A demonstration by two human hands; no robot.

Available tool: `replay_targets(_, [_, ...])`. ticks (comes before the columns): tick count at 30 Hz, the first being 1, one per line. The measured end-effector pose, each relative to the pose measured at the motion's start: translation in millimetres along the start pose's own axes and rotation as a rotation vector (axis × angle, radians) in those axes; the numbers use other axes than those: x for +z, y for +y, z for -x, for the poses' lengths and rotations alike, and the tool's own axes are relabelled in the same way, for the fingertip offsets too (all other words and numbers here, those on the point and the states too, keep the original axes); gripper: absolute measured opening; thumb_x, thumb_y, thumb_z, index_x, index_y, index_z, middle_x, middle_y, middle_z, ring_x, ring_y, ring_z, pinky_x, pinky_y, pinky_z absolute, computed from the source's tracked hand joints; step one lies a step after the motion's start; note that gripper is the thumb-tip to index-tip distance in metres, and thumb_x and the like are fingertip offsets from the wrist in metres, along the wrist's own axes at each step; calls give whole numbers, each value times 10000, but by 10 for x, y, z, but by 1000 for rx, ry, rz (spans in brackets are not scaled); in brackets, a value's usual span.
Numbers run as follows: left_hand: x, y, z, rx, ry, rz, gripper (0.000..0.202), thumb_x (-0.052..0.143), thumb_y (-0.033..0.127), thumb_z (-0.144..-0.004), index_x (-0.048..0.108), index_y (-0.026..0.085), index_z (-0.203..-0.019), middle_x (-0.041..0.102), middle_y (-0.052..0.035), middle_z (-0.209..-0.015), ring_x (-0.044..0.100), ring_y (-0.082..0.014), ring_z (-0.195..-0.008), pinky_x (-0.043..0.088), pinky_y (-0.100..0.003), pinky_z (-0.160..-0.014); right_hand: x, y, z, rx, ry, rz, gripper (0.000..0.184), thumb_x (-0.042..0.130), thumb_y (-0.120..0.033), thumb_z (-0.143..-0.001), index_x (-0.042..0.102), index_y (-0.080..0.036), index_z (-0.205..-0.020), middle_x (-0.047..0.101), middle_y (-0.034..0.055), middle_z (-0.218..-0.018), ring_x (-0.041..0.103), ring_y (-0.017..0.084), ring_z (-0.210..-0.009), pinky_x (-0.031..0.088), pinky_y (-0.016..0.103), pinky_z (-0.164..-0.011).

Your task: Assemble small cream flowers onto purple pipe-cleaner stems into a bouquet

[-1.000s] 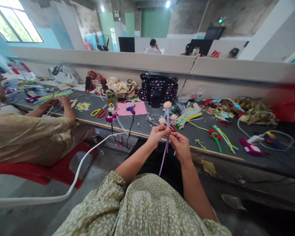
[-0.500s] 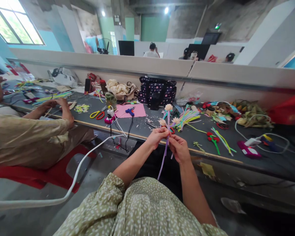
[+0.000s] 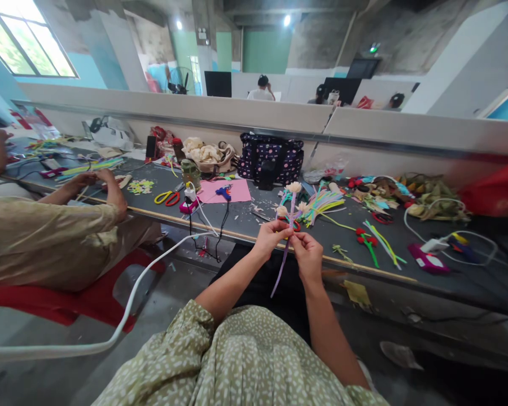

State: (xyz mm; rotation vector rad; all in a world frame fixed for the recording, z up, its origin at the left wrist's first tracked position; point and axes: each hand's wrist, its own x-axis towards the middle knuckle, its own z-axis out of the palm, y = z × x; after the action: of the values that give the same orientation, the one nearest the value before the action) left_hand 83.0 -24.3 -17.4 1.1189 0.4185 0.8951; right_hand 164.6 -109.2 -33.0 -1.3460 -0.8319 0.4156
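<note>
Between my two hands stands a pipe-cleaner flower, with cream blossoms on top and fuzzy purple stems. My left hand pinches the stem just below the blossoms. Close beside it, my right hand is closed with its fingertips on the purple stem. A loose length of purple pipe cleaner hangs below the fingers, over my lap. Behind the blossoms lies a bundle of pastel pipe cleaners on the dark table.
To the left are yellow-and-red scissors and a blue glue gun on pink paper. A red-and-green pipe-cleaner piece and a purple power strip lie right. A white cable hangs across the left. A co-worker's hands work nearby.
The blossoms have moved slightly to the right and down. The purple stems have drawn together below my fingers, and the hanging end now sits higher. Both hands keep hold.
</note>
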Motion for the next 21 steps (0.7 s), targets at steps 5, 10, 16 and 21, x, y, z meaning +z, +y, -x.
replay_targets(5, [-11, 27, 2, 26, -3, -20, 293, 813, 336, -546, 684, 106, -675, 644, -13, -647, 552, -109, -620, 423, -252, -667, -40, 11, 3, -54, -41, 83, 290, 616, -435, -776, 649, -155, -843, 597, -11, -663, 445, 101, -545, 350, 219, -520])
replay_targets(10, [-29, 52, 14, 17, -11, -19, 310, 819, 343, -537, 681, 104, -678, 645, -12, -635, 553, -107, -603, 426, -249, -652, -61, 18, 12, -97, -78, 164, 291, 595, -430, -793, 653, -156, -872, 610, -4, -679, 474, 114, -567, 383, 228, -560])
replay_targets(16, [-69, 19, -10, 22, 6, -47, 317, 808, 361, -557, 695, 105, -705, 656, -16, -636, 552, -104, -590, 433, -243, -634, -96, 10, 21, -119, -116, 203, 280, 599, -428, -801, 649, -166, -885, 635, 10, -733, 523, 126, -607, 413, 236, -594])
replay_targets(21, [-87, 38, -20, 9, 14, -28, 319, 804, 374, -565, 702, 110, -711, 657, -18, -629, 554, -102, -567, 448, -246, -625, -214, -57, 27, -135, -129, 284, 294, 588, -456, -804, 656, -171, -830, 628, 6, -694, 522, 129, -591, 408, 239, -579])
